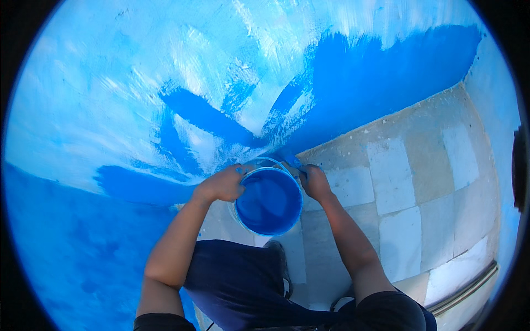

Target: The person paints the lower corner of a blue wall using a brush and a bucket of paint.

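A round bucket hangs in front of my legs, with glossy blue paint inside. Its thin wire handle arcs over the far side. My left hand is closed at the bucket's upper left edge, holding it. Just past the upper right of the rim, my right hand grips a paintbrush whose head is covered in blue. The brush head is close to the foot of the wall; whether it touches the wall, I cannot tell. My right fingers hide most of the brush handle.
Fresh dark blue paint spreads along the wall's lower right, with loose strokes further left over a patchy pale blue surface. A darker blue wall stands at left. Worn grey and white floor tiles lie at right, with a long thin rail beyond.
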{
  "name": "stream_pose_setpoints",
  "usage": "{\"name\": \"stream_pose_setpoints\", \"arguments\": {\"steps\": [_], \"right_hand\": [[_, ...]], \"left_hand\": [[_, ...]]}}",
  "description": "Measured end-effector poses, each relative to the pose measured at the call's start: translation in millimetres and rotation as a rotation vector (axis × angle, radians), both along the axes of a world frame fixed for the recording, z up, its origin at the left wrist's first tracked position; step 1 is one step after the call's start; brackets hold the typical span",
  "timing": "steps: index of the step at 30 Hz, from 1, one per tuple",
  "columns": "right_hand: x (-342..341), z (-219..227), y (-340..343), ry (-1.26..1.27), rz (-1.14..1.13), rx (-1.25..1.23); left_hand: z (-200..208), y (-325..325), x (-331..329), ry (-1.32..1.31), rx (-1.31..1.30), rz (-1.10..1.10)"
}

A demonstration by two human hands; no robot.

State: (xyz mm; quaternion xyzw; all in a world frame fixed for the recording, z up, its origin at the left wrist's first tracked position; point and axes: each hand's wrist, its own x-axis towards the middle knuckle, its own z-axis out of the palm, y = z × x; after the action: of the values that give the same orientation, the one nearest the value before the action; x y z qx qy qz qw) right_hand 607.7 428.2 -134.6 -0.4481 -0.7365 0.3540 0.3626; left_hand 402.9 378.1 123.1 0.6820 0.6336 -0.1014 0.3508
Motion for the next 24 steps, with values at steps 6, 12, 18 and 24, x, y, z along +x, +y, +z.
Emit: {"name": "stream_pose_setpoints", "arguments": {"steps": [6, 12, 18, 24], "right_hand": [[40.6, 79.9, 25.1, 0.224, -0.279, -0.086], [28.4, 158.2, 3.0, 0.380, -0.363, 0.174], [41.4, 329.0, 22.8, -0.347, 0.491, 0.350], [21.3, 404.2, 28.6, -0.712, 0.766, 0.456]], "left_hand": [[-10.7, -31.6, -28.4, 0.110, 0.131, 0.030], [-0.1, -79.0, -43.6, 0.198, 0.233, 0.099], [22.1, -90.4, -47.0, 0.127, 0.313, 0.196], [34.9, -72.6, -46.7, 0.125, 0.302, 0.049]]}}
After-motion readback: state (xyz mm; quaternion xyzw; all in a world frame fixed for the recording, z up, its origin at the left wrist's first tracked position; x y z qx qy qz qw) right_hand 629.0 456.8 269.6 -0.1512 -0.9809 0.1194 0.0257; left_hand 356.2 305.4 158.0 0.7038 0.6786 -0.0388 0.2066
